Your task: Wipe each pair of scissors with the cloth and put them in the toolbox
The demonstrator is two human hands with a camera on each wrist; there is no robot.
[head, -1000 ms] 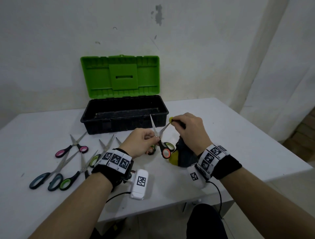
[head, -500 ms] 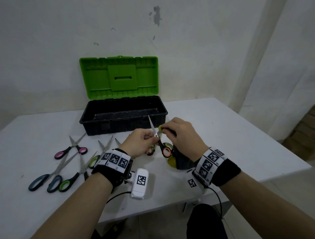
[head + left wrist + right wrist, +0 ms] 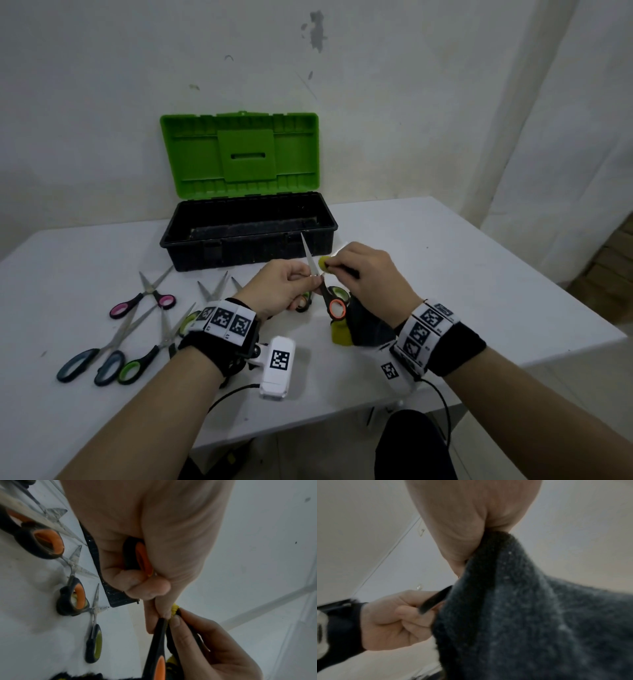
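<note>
My left hand [image 3: 301,279] grips orange-handled scissors [image 3: 335,307] with the blades spread; one blade points up towards the toolbox. My right hand [image 3: 337,265] pinches a yellow and dark grey cloth [image 3: 323,263] round the other blade, close to the pivot. The rest of the cloth [image 3: 364,330] hangs down onto the table. In the left wrist view my left hand [image 3: 145,555] curls round one orange handle loop [image 3: 143,558], and the right fingers [image 3: 176,620] press the cloth [image 3: 174,609] on the scissors. The right wrist view is mostly dark cloth [image 3: 530,615].
The black toolbox [image 3: 246,255] stands at the back with its green lid [image 3: 239,154] up. Several scissors lie left on the white table [image 3: 479,274]: pink-handled [image 3: 150,298], blue-grey [image 3: 92,359] and green [image 3: 144,359]. The table's right edge is near.
My right hand has slid the cloth down the blade from near its tip to the pivot. The left hand has held the scissors almost still.
</note>
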